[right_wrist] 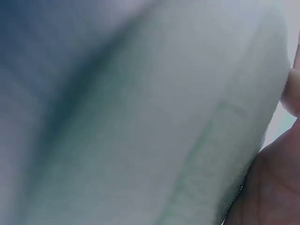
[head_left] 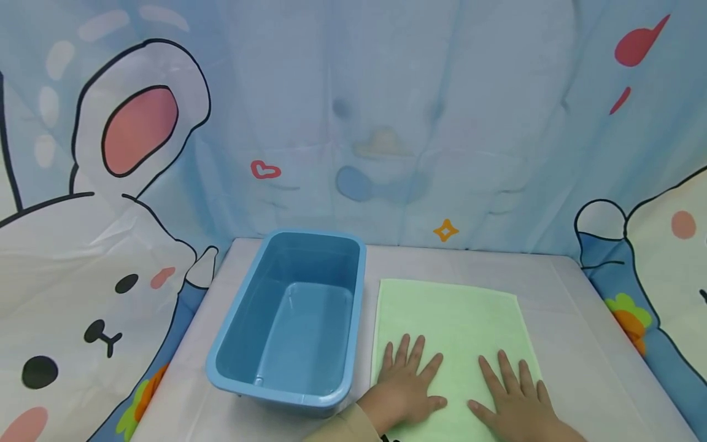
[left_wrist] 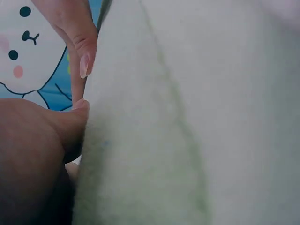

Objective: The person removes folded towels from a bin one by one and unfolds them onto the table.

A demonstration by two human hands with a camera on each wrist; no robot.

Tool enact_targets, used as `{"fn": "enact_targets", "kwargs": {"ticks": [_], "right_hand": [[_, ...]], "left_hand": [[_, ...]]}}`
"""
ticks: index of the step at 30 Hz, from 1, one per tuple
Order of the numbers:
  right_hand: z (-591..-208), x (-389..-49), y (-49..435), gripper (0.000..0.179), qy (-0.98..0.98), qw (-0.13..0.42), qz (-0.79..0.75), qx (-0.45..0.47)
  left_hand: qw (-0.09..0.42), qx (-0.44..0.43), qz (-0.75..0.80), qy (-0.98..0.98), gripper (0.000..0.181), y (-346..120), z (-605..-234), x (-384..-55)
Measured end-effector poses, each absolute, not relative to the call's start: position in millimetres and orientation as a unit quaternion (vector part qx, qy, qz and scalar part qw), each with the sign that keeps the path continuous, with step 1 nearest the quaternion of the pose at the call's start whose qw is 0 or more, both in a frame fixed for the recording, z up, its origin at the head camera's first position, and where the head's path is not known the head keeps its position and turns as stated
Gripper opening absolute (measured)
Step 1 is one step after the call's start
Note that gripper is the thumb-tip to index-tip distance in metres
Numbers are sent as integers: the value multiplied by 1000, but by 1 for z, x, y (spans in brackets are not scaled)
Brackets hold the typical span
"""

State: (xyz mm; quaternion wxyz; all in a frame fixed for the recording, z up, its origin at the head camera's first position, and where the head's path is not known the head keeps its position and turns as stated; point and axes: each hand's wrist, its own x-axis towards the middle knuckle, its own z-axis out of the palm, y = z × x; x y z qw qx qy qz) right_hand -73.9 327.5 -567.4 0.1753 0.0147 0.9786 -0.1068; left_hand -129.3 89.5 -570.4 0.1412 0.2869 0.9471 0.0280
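Note:
A light green towel lies spread flat on the white-covered table. My left hand rests on its left part, fingers straight and spread. On the right part lies my right hand, also with straight, spread fingers. The two hands are apart, with towel showing between them. In the left wrist view, blurred pale green cloth fills most of the picture, with fingers along its left edge. Similar cloth covers much of the right wrist view, and part of a hand shows at the right.
A blue plastic basin stands on the table, left of the towel. Its inside shows no contents. Behind the table hangs a blue curtain with cartoon prints, which also covers both sides.

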Motion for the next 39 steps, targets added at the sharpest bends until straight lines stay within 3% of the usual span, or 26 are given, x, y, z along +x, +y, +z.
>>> {"fn": "enact_targets", "kwargs": {"ticks": [6, 18, 30, 35, 39], "right_hand": [[-575, -62, 331, 115, 984, 152, -87, 18], [-631, -27, 341, 112, 997, -22, -58, 34], [-654, -5, 338, 116, 989, -141, -29, 28], [-643, 4, 330, 141, 991, -123, -24, 36], [-577, 16, 295, 148, 998, -30, -40, 49]], "left_hand": [[148, 291, 40, 944, 78, 83, -572, -126], [190, 308, 59, 930, 81, 69, -566, -111], [204, 313, 101, 922, 81, 58, -573, -103], [195, 321, 106, 921, 79, 55, -576, -99], [182, 333, 87, 921, 77, 52, -577, -97]]}}
